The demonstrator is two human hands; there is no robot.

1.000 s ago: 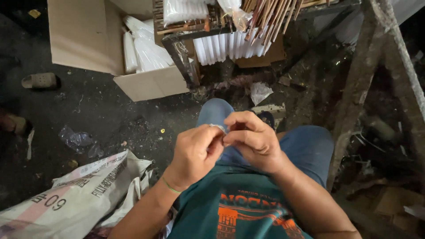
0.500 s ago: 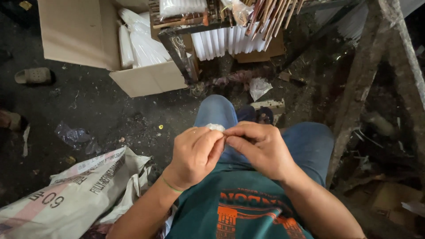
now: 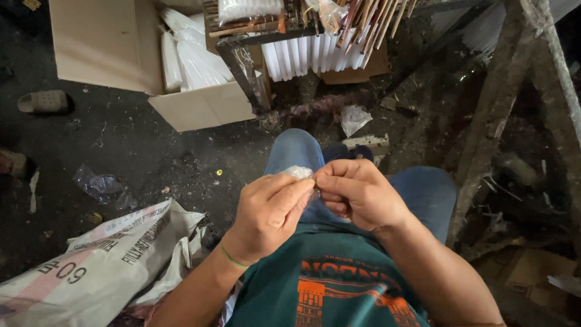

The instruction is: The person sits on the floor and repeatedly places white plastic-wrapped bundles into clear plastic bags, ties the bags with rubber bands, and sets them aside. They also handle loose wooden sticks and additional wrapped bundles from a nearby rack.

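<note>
My left hand [image 3: 269,212] and right hand [image 3: 357,194] meet over my lap, fingertips of both pinched on a small crumpled piece of clear, thin plastic film [image 3: 298,172] that pokes up pale between them. Left of my knee slumps a white woven sack [image 3: 91,260], with bare dark gritty floor [image 3: 133,151] beyond it. Farther off stand an open brown cardboard box [image 3: 121,54] of white plastic-wrapped bundles and a rough wooden post [image 3: 496,115] at right.

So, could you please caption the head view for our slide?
Both hands, left hand and right hand, pinch a small clear plastic wrapper over the lap.
</note>
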